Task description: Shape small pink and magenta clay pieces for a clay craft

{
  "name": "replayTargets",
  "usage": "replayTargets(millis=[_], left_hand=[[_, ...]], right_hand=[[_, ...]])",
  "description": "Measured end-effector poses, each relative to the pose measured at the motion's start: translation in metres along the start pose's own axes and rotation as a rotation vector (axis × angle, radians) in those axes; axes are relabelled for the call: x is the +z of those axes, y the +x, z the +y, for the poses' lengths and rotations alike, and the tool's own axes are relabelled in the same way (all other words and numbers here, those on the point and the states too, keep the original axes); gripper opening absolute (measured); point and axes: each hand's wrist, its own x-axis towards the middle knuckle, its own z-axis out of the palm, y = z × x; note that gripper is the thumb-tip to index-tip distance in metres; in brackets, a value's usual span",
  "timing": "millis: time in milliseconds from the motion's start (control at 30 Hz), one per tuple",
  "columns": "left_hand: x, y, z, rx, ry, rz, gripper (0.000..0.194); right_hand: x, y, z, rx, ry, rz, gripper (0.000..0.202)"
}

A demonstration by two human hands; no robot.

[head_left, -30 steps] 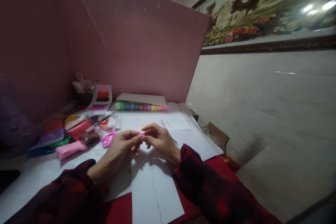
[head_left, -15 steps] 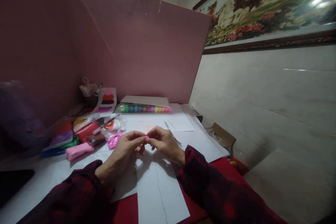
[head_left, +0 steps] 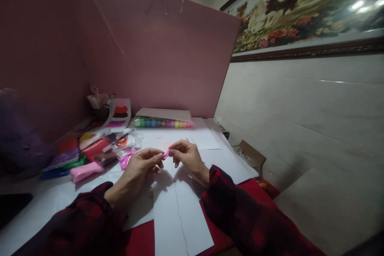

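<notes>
A small strip of bright pink modelling clay (head_left: 166,154) is stretched between my two hands. Thumb and fingers of my left hand (head_left: 145,165) pinch its left end. My right hand (head_left: 188,159) pinches the other end in the same way. Both hands are raised above a white paper sheet (head_left: 177,216) with a wavy dark line drawn down it. Just left of my left hand lies a larger lump of the bright pink clay (head_left: 127,159), which seems to be in clear wrapping. Scissors partly show behind my right hand, mostly hidden.
Wrapped clay packs in several colours, among them a light pink one (head_left: 86,172) and a red one (head_left: 95,149), pile up at the left. A bag of coloured pieces (head_left: 163,123) lies at the back. A cardboard box (head_left: 253,156) stands right of the table, below the tiled wall.
My fingertips have moved slightly apart, and more of the pink clay shows between them. The view has shifted a little, so everything sits slightly further left.
</notes>
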Motion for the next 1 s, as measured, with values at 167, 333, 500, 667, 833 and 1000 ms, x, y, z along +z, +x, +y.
replayTargets(millis=[167,333,500,667,833,1000], left_hand=[[0.002,0.000,-0.003,-0.013,-0.005,0.007,0.030],[0.000,-0.001,-0.004,-0.018,0.069,-0.105,0.026],[-0.002,-0.001,-0.005,-0.002,0.079,-0.104,0.024],[-0.002,0.001,-0.005,-0.004,0.094,-0.092,0.028],[-0.002,0.001,-0.006,0.002,0.093,-0.095,0.030],[-0.002,0.000,-0.006,-0.048,0.072,-0.115,0.029]], right_hand=[[0.003,-0.005,-0.002,-0.035,-0.073,-0.091,0.024],[0.005,-0.010,-0.002,-0.096,-0.173,-0.147,0.024],[0.003,-0.013,-0.003,-0.199,-0.392,-0.131,0.013],[0.001,-0.012,-0.001,-0.248,-0.436,-0.173,0.015],[0.001,-0.013,0.000,-0.234,-0.411,-0.180,0.007],[0.002,-0.013,0.002,-0.224,-0.341,-0.183,0.012]])
